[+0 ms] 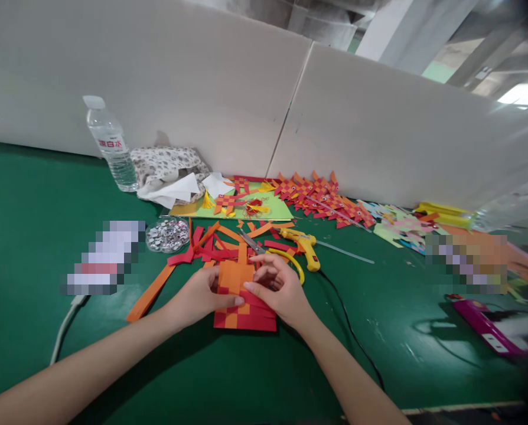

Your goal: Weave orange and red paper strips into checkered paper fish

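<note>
Between my two hands is a piece of woven paper (pixel 235 277), made of orange and red strips crossing in a checked pattern. My left hand (pixel 202 297) grips its left side, thumb lying across the front. On the right side, my right hand (pixel 282 288) pinches the strips, with the thumb on the orange part and the other fingers curled behind. Just beyond the hands lie scissors (pixel 251 241) with yellow handles, partly hidden by the right hand. Loose red and orange paper strips (pixel 208 242) are scattered behind the woven piece. A yellow glue gun (pixel 307 248) rests to their right.
A dish of googly eyes (pixel 167 234), a water bottle (pixel 113 147) and a tissue pouch (pixel 170 174) stand left. Finished woven paper fish (pixel 321 198) pile against the white partition (pixel 370 136). A black cord (pixel 346 316) crosses the green table; a purple power strip (pixel 483 327) lies right.
</note>
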`<state>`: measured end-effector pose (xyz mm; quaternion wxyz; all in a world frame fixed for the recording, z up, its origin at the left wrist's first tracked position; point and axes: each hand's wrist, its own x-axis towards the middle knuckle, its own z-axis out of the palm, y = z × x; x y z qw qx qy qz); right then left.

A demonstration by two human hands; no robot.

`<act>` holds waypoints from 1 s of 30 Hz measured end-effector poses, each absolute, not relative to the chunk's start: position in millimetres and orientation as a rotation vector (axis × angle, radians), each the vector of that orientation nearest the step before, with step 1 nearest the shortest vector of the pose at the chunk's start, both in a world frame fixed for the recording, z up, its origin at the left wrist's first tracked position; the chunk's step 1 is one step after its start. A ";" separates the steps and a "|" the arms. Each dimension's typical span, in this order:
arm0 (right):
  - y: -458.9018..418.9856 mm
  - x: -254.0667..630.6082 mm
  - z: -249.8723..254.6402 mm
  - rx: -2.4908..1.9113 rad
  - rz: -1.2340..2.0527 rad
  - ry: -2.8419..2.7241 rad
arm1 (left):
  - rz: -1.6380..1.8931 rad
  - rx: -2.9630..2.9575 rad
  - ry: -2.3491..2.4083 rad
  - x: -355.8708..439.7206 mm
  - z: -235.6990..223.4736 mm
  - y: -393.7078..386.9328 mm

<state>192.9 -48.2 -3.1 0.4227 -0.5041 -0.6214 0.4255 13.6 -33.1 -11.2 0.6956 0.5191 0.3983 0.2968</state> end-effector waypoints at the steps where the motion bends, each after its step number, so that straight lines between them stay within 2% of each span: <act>1: -48.2 192.7 -3.4 -1.260 1.047 -1.568 | 0.659 1.152 0.892 13.7 -11.2 -33.1; 14: -51.7 190.1 -0.8 -1.226 1.239 -1.559 | 0.675 1.245 0.768 11.9 -24.1 -31.7; 20: -51.0 190.2 -1.2 -1.259 1.168 -1.509 | 0.653 1.203 0.776 13.2 -16.3 -32.3; 25: -49.7 194.2 -3.6 -1.248 1.114 -1.465 | 0.682 1.241 0.981 11.5 -5.2 -31.8; 30: -49.9 194.3 -3.0 -1.234 1.177 -1.431 | 0.656 1.257 0.924 9.4 -9.9 -31.1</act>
